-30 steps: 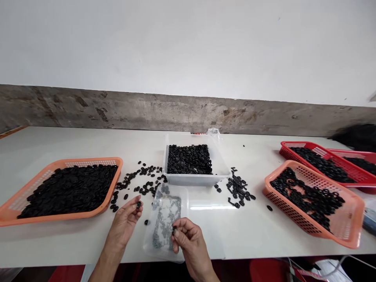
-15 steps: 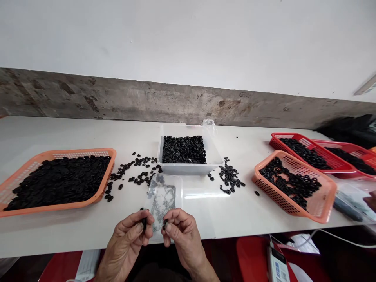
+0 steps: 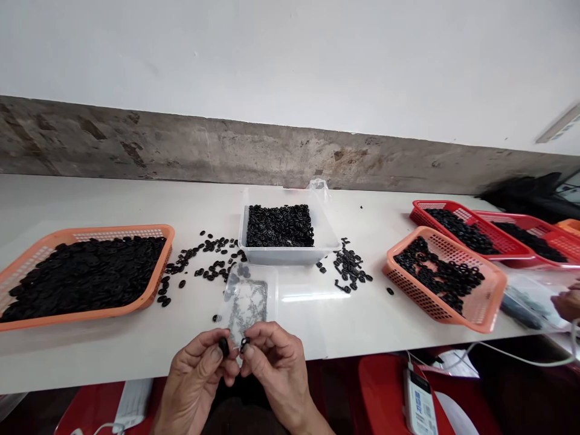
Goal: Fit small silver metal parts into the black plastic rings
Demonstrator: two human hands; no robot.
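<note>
My left hand (image 3: 199, 377) pinches a small black oval ring (image 3: 223, 347) between thumb and fingers. My right hand (image 3: 276, 368) pinches a second small black part (image 3: 244, 345) right beside it, fingertips nearly touching, over the near table edge. Just beyond them lies a clear shallow tray (image 3: 247, 302) holding thin metal pieces. Loose black rings (image 3: 206, 263) are scattered on the white table (image 3: 113, 344) to the left of a clear tub (image 3: 283, 232) full of black rings.
An orange basket (image 3: 86, 275) heaped with black rings sits at left. An orange basket (image 3: 446, 278) and red baskets (image 3: 489, 232) with black rings stand at right. More loose rings (image 3: 347, 269) lie right of the tub. Another person's hand (image 3: 566, 305) shows at the right edge.
Both hands drew back from the table toward me and came together, each holding a small black part. The view shifted slightly down and right.
</note>
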